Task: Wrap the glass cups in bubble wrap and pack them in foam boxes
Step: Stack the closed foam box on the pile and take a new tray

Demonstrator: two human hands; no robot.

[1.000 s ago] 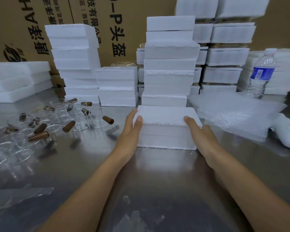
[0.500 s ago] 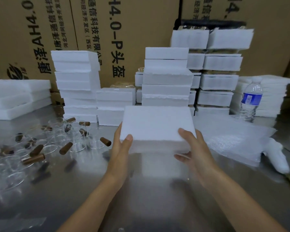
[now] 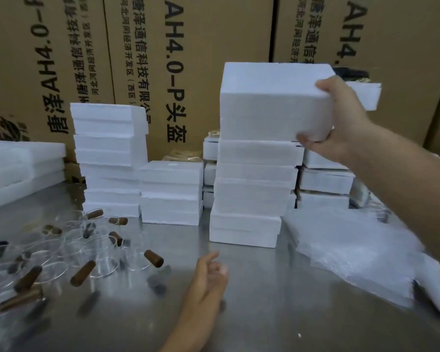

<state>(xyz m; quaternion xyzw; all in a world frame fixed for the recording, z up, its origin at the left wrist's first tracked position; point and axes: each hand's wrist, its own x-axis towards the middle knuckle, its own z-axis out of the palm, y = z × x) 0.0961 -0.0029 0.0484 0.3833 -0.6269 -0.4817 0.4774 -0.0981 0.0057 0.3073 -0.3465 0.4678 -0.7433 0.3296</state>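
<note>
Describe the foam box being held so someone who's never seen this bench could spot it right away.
Look to the wall of brown cardboard cartons behind the steel table, then to the front stack of white foam boxes right of centre. The foam box is at its very top; unlike every other box, it is gripped at its right end by the right hand.

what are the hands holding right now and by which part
The right hand grips a white foam box by its right end. The left hand holds nothing, its fingers loosely curled above the metal table.
</note>
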